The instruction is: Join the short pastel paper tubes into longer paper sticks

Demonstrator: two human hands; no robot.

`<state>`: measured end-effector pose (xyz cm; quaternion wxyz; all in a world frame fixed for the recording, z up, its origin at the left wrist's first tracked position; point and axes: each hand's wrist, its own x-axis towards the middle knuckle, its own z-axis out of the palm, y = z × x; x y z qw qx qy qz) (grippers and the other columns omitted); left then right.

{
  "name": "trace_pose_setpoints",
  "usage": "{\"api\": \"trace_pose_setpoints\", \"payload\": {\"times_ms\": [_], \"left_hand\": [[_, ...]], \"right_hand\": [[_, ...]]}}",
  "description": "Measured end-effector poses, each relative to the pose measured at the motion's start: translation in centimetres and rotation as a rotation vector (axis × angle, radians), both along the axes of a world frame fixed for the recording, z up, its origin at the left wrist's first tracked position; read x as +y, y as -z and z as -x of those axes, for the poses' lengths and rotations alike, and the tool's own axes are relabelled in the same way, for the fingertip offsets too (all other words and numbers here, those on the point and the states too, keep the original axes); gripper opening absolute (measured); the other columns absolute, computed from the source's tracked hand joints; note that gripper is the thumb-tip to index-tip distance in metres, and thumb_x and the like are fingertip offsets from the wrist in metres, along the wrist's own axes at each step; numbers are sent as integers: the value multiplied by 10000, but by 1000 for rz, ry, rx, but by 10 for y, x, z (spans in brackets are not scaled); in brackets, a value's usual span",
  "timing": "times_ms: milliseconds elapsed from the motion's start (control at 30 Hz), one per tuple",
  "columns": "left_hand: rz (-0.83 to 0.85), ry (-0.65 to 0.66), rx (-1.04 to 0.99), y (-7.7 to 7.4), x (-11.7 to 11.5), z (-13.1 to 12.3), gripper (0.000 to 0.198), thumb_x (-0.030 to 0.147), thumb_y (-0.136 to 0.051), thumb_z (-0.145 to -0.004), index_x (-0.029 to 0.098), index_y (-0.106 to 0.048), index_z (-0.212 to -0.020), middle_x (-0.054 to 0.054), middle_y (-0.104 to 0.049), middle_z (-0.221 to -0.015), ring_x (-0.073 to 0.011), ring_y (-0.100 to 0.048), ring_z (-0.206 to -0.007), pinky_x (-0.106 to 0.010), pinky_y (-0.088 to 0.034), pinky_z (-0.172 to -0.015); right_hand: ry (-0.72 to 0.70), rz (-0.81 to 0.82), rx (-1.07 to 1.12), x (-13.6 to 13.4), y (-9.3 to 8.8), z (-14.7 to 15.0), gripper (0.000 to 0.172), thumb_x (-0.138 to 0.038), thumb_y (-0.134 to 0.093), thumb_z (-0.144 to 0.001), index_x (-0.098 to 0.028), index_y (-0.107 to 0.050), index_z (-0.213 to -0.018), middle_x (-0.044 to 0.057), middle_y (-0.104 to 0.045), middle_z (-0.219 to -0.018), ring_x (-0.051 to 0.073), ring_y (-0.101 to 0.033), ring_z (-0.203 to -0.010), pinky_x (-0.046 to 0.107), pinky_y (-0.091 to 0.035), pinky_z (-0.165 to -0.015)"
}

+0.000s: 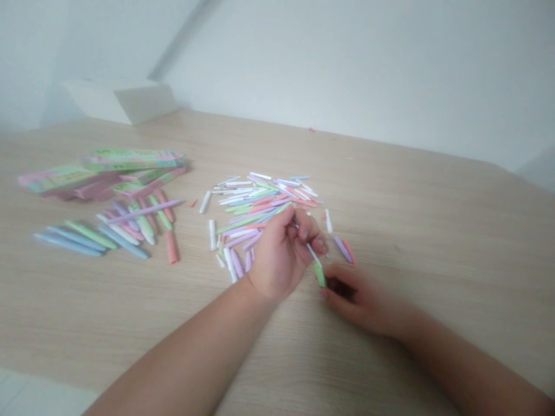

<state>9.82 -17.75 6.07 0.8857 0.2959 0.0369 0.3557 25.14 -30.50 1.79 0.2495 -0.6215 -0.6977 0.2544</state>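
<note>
A thin white rod [314, 255], which looks like a pen refill, runs out of the curled fingers of my left hand [280, 257]. At its lower end is a short green pen part [319, 275], pinched between the thumb and finger of my right hand [368, 297]. Whether the rod sits inside the green part or only meets it I cannot tell. Beyond and partly behind my left hand lies a loose heap of pastel pen parts [255, 211] in white, green, purple, blue and coral. A purple piece [342, 249] and a coral piece lie just above my right hand.
Pastel pens [125, 228] lie in a loose group on the left of the wooden table [143, 306]. Behind them are several printed pink and green boxes [134, 162], blurred. A white box-like object [125, 101] stands at the back left against the wall [347, 69].
</note>
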Motion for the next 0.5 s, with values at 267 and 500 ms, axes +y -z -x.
{"api": "trace_pose_setpoints", "payload": {"times_ms": [267,500], "left_hand": [[-89,-22,45,8,-3,-5,481,488,-516,-956,172,-475,-595,15,-426,-618,-132,-542,-610,-270,-445,-649],[-691,-64,421,31,-6,-5,636,655,-570,-898,190,-597,-1331,-138,-600,-1368,-305,-543,-1284,-439,-445,-1061]], "right_hand": [[-10,5,37,-1,-2,-1,119,-304,-546,-983,-216,-603,-1038,29,-632,-894,162,-586,-756,299,-499,-662],[108,-101,104,-5,8,-9,85,-295,-577,-966,-236,-626,-1003,44,-671,-883,192,-638,-756,327,-561,-661]]}}
